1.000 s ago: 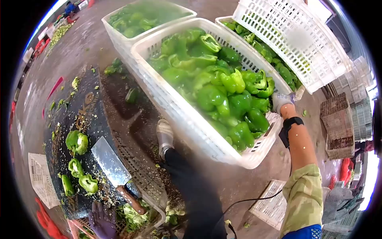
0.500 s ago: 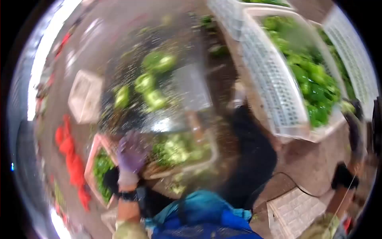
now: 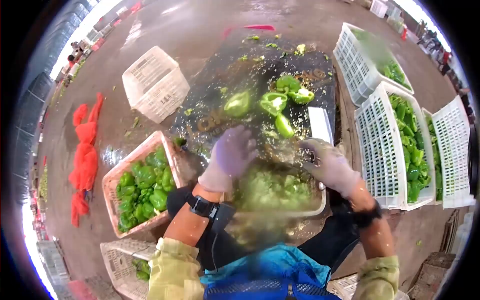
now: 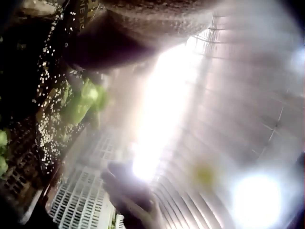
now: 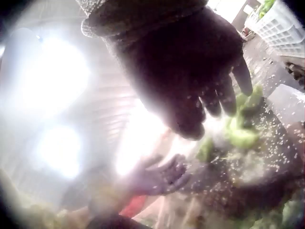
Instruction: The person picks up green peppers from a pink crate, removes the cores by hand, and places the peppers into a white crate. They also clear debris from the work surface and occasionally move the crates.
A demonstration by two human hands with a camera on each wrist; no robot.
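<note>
Over the near edge of the black board [image 3: 210, 75], my gloved left hand [image 3: 231, 155] is held with fingers loosely extended, nothing in it. My gloved right hand [image 3: 330, 165] hovers beside the cleaver [image 3: 320, 125], its fingers over the handle end; the right wrist view shows those fingers hanging loose and apart. Beyond both hands lie cut green bell pepper pieces: a half [image 3: 273, 102] with its white core showing, a narrow piece [image 3: 284, 126], and another piece [image 3: 237, 104] to the left. Pale seeds are scattered around them.
Left of my knees stands a pinkish crate [image 3: 170, 155] of whole green peppers. A crate of trimmings [image 3: 320, 207] sits under the board's near edge. White crates [image 3: 372, 145] of peppers line the right; an upturned white crate [image 3: 160, 95] and red netting [image 3: 85, 150] lie left.
My view has swung left from the pepper crates to the board. The right hand has come from the big crate's rim to beside the cleaver; the left hand has moved forward over the board's edge.
</note>
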